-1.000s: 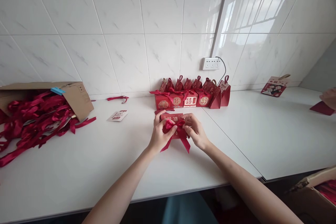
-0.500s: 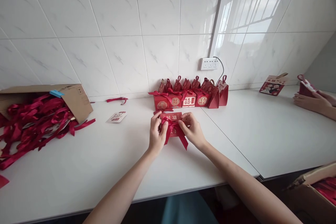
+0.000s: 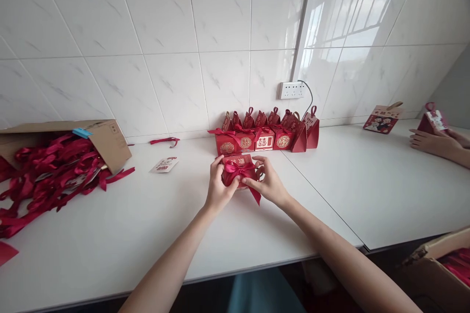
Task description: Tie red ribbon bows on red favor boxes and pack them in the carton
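A small red gift box with gold characters sits on the white table, a red ribbon bow across its top. My left hand grips the box's left side, its thumb at the lower front below the bow. On the right side, my right hand holds the same box, thumb near the bow's knot. One ribbon tail hangs down beside the right thumb. Just behind stands a row of red boxes with ribbons and loops.
A cardboard box spilling red ribbons lies at left, near a card. At far right another person's hands hold a red box. A socket strip is on the wall; an open carton stands lower right.
Both thumbs have moved lower and closer together on the held box. The bow now shows more fully. At right, the other person's box has turned more upright.
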Action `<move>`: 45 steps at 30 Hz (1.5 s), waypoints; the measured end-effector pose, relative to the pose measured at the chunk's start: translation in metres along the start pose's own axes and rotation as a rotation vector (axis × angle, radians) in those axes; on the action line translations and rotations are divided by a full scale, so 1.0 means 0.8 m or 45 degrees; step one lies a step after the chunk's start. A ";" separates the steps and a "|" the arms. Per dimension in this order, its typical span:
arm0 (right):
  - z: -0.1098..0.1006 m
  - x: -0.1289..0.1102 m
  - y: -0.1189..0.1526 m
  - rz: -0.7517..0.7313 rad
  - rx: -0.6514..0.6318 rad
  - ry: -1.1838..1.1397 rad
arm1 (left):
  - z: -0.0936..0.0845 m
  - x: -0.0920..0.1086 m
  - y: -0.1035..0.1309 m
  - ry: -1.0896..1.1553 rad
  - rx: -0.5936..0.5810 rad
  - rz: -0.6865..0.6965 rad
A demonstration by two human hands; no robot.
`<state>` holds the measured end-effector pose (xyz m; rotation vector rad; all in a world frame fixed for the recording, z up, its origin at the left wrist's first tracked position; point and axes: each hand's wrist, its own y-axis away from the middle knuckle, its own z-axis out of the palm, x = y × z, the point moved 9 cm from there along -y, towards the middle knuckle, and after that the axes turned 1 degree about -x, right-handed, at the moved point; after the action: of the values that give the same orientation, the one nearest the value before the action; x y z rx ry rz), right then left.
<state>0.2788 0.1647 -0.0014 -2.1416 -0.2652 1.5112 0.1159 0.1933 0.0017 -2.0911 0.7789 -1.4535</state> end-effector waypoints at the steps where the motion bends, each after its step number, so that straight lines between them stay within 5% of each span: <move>1: -0.001 0.005 -0.001 0.041 -0.002 -0.012 | 0.000 -0.003 -0.002 -0.023 -0.011 -0.008; 7: -0.002 0.041 -0.008 0.475 -0.148 -0.267 | -0.016 -0.025 -0.022 -0.111 -0.055 -0.136; 15: -0.134 0.025 -0.010 0.381 0.140 -0.002 | -0.130 -0.043 -0.029 -0.289 -0.067 -0.332; 21: -0.159 -0.010 0.030 0.354 -0.030 0.461 | -0.161 -0.003 0.001 -0.277 -0.379 -0.411; 24: -0.157 -0.011 0.058 0.441 -0.265 0.536 | -0.159 0.008 0.030 -0.160 -0.591 -0.526; 27: -0.136 -0.006 0.095 0.513 -0.791 0.573 | -0.144 0.006 0.072 -0.127 -0.990 -0.697; 29: -0.124 -0.014 0.111 0.495 -0.965 0.536 | -0.138 0.008 0.081 -0.178 -1.082 -0.703; 33: -0.084 -0.040 0.105 0.394 -0.781 0.441 | -0.106 0.033 0.063 -0.171 -0.939 -0.517; 37: -0.026 -0.048 0.107 0.346 -0.709 0.534 | -0.058 0.051 0.072 -0.161 -1.005 -0.514; 41: -0.009 -0.044 0.106 0.399 -0.678 0.381 | -0.034 0.071 0.107 0.152 -1.257 -0.668; 45: -0.002 -0.044 0.105 0.507 -0.786 0.053 | -0.033 0.087 0.125 0.403 -1.412 -0.781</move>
<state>0.2571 0.0774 -0.0140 -2.8417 -0.3386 1.7633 0.0922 0.0713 -0.0093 -3.1576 1.3660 -1.9637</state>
